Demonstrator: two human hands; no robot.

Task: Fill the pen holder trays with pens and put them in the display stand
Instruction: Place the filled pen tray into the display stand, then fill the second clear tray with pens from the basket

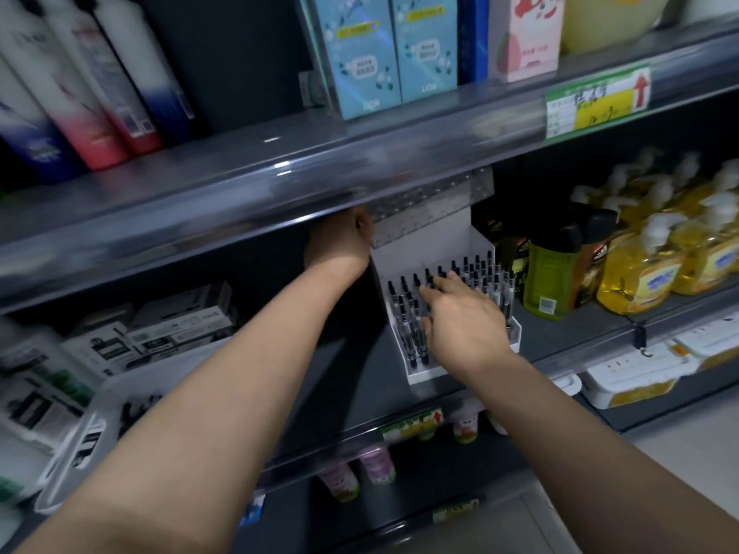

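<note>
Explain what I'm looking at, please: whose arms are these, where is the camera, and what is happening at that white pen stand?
There is no machine here. A person works with bare hands, and the single picture comes from a camera worn on their head, looking forward and down at a shop shelf. The white display stand sits on that shelf, its rows holding black-tipped pens upright. The right hand lies on the pens with its fingers spread, holding nothing. The left hand is at the stand's upper left corner, beside a clear perforated tray. Its fingers are hidden, so what it grips cannot be told. A green bottle and yellow soap bottles stand to the right.
</note>
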